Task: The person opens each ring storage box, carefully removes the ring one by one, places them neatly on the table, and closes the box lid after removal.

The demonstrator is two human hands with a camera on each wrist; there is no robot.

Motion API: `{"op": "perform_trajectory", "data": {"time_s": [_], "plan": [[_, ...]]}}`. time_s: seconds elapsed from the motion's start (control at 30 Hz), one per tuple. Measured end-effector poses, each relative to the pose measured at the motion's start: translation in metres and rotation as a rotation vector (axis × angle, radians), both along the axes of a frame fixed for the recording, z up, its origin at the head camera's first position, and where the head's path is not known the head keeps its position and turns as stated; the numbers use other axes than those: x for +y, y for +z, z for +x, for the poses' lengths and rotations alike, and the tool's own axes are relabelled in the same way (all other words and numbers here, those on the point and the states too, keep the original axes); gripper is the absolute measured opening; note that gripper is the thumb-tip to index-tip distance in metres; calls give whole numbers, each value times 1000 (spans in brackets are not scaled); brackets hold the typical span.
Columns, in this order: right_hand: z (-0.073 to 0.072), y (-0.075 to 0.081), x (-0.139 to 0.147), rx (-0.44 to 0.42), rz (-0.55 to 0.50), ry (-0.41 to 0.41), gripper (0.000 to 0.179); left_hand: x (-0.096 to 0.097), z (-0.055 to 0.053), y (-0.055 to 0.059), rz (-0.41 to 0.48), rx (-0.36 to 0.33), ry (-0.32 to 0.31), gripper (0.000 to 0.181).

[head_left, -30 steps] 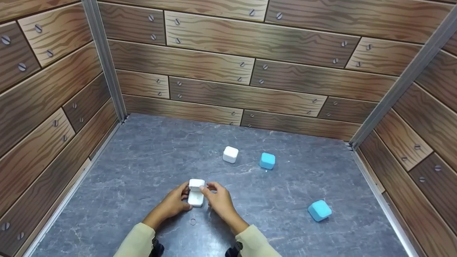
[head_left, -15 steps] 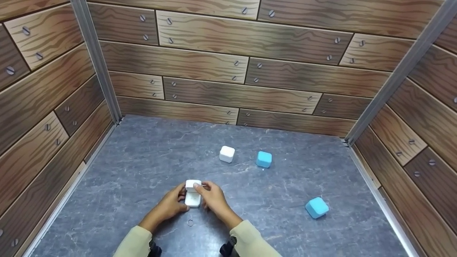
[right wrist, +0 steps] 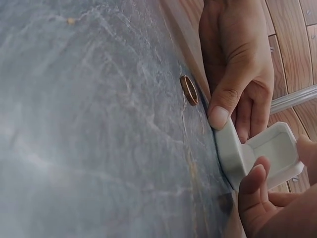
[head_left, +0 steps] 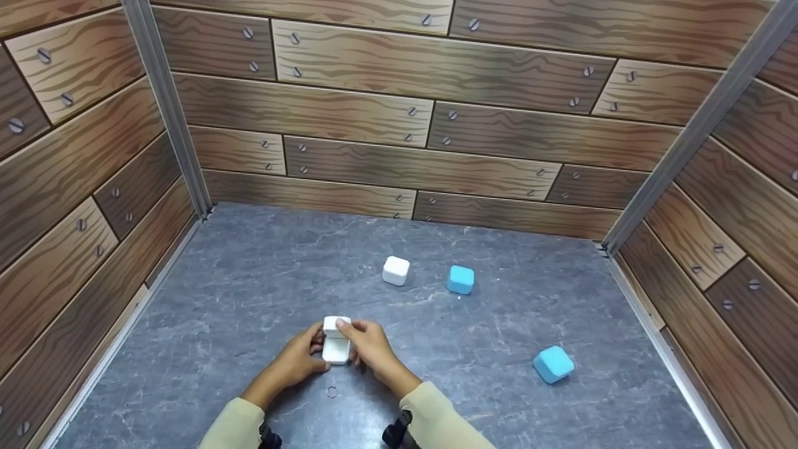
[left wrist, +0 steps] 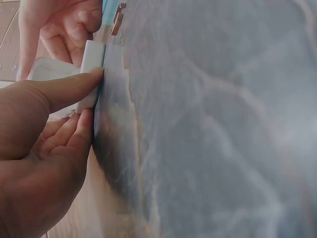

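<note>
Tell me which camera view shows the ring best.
The right wrist view: there the ring shows its band and opening clearly. The head view shows only a tiny, thin circle; the left wrist view, a narrow coppery sliver near the top edge.

A box (head_left: 336,353) sits between left hand (head_left: 295,360) and right hand (head_left: 374,352), a ring (right wrist: 188,90) at its six o'clock. Cubes (head_left: 396,271) (head_left: 461,280) (head_left: 553,364) lie at one, two, three o'clock.

Beige sleeves (head_left: 234,425) meet black wrist mounts (head_left: 394,434).
</note>
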State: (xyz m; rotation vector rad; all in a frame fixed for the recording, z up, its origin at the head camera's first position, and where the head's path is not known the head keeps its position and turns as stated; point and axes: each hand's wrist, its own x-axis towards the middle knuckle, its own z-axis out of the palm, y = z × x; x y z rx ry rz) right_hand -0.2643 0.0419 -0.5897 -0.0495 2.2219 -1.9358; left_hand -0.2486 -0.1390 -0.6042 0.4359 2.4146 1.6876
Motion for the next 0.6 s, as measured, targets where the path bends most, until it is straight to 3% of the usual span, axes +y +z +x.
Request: {"op": "perform_trajectory", "data": {"time_s": [0.6], "plan": [[10, -2, 3, 37, -25, 63, 39, 0, 1, 0, -16, 7, -6, 86]]}}
